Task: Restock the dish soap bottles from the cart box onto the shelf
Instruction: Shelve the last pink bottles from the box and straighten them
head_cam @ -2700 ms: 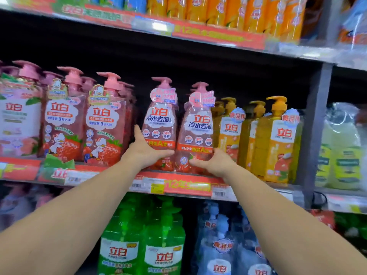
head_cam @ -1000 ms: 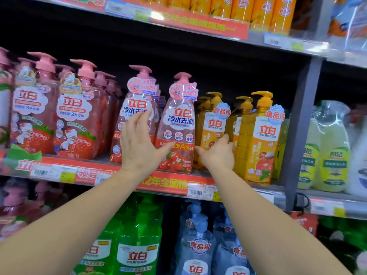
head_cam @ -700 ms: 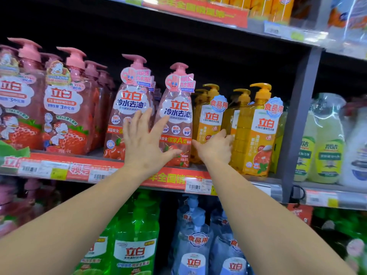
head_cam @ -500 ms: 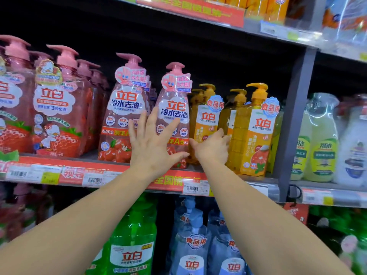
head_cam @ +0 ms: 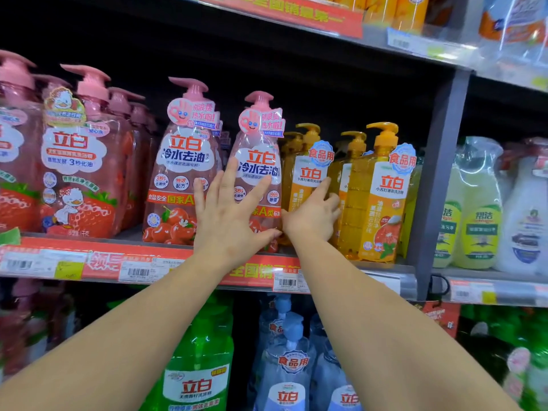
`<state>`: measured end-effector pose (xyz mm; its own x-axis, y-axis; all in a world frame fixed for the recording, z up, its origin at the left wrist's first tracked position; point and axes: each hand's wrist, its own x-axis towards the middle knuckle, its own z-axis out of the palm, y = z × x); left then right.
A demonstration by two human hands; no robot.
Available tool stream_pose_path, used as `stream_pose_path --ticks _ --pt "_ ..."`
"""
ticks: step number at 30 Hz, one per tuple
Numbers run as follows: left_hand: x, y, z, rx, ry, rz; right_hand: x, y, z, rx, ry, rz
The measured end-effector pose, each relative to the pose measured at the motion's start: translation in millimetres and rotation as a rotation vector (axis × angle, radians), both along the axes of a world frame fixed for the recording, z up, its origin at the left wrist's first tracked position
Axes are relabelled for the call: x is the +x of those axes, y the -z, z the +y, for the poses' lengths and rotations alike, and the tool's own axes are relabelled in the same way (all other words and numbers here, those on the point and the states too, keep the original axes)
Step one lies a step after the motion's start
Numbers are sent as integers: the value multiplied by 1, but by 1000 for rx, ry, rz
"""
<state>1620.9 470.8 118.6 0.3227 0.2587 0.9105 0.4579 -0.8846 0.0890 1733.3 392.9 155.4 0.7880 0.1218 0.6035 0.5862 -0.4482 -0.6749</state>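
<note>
Your left hand (head_cam: 228,215) lies flat in the centre of the frame, fingers straight and spread, pressed against the front of a clear pink pump-top dish soap bottle with a white and red label (head_cam: 258,173). That bottle stands upright on the red-edged metal shelf (head_cam: 98,259), its base partly hidden behind your palm. Your thumb reaches right along the bottle's lower edge.

Just right of it, your right hand (head_cam: 311,215) reaches between the pink bottle and the yellow pump bottles, with the index finger lifted against the white label of a rear yellow bottle (head_cam: 305,176). The other fingers curl out of sight behind the hand, so you cannot tell whether they grasp anything.

A second pink bottle of the same kind (head_cam: 184,173) stands just left of your left hand, its lower right side covered by your fingers. Further left in the frame stand squarer pink bottles with strawberry and duck labels (head_cam: 77,170). A front yellow pump bottle with an orange label (head_cam: 376,200) stands at the right end of this bay, beside the grey upright post (head_cam: 433,185).

In the lower part of the frame, between your forearms, stand a green bottle (head_cam: 195,378) and pale blue bottles (head_cam: 287,378) on the shelf below.
</note>
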Motion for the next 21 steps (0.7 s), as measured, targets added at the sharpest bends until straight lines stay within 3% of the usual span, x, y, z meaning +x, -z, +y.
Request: stream_pose_path --ticks 21 --pt "-5 1 0 -9 32 31 -31 18 -40 60 43 -85"
